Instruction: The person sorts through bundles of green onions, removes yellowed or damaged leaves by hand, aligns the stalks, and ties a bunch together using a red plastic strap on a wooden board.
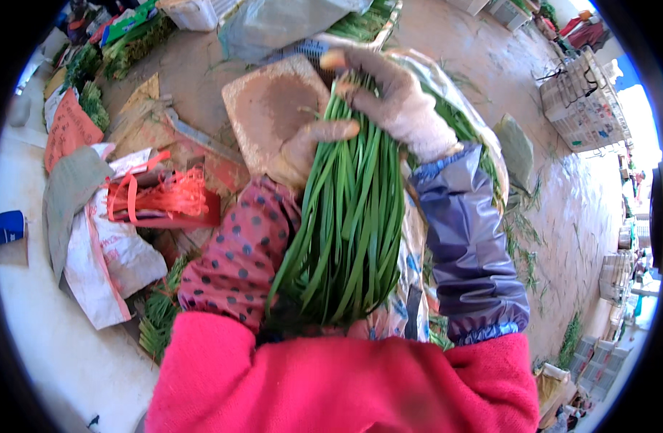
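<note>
My right hand [389, 101], in a dirty pale glove, is closed on the top end of a bunch of long, flat green leaves [349, 231], like chives. My left hand [310, 148], also gloved, grips the bunch from the left, its thumb across the leaves. The bunch hangs down toward my body between my sleeved forearms. Just beyond my left hand lies a worn square board [263, 97]. Behind my right hand is a plastic-lined heap of more greens [447, 105].
A red container of plastic ties [169, 198] and white sacks [107, 267] lie left. Crates of greens [353, 22] and a grey plastic sheet [273, 32] are ahead. A large woven container [577, 105] stands right on the littered floor [562, 209]. A white ledge [35, 310] runs along the left.
</note>
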`<state>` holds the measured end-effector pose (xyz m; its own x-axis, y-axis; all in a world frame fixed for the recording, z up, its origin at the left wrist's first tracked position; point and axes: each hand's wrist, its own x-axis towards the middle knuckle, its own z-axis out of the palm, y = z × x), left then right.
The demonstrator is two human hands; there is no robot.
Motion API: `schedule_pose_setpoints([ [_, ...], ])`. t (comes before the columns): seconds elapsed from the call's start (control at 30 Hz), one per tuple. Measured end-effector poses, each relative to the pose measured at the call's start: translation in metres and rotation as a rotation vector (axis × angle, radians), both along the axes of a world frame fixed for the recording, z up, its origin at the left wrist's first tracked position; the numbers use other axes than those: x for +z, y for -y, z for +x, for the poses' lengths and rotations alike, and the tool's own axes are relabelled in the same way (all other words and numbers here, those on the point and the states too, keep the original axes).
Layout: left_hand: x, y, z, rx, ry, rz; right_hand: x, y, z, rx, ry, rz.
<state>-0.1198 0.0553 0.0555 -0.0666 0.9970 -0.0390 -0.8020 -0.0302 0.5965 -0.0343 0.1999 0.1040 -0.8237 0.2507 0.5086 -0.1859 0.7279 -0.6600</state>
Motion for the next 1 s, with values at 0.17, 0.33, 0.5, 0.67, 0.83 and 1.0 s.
schedule_pose_setpoints([
  [0.17, -0.009, -0.001, -0.005, -0.096, 0.045, -0.023, -0.003, 0.004, -0.007, 0.032, 0.11, -0.124],
  [0.33, 0.009, -0.023, -0.013, 0.098, -0.266, -0.118, -0.01, -0.008, -0.032, -0.027, -0.01, -0.142],
  [0.5, 0.031, -0.027, -0.054, 0.021, -0.403, -0.204, 0.006, -0.015, -0.064, -0.077, -0.255, -0.512],
  [0.67, 0.071, -0.023, -0.096, 0.199, -0.552, 0.047, 0.025, -0.008, -0.033, -0.046, 0.274, -1.047],
  [0.83, 0.084, 0.006, -0.13, 0.382, -0.611, -0.191, 0.0, 0.037, 0.004, 0.074, 0.477, -0.103],
  [1.0, 0.087, 0.017, -0.147, 0.355, -0.65, 0.056, 0.037, 0.004, -0.001, 0.146, 0.557, 0.094],
])
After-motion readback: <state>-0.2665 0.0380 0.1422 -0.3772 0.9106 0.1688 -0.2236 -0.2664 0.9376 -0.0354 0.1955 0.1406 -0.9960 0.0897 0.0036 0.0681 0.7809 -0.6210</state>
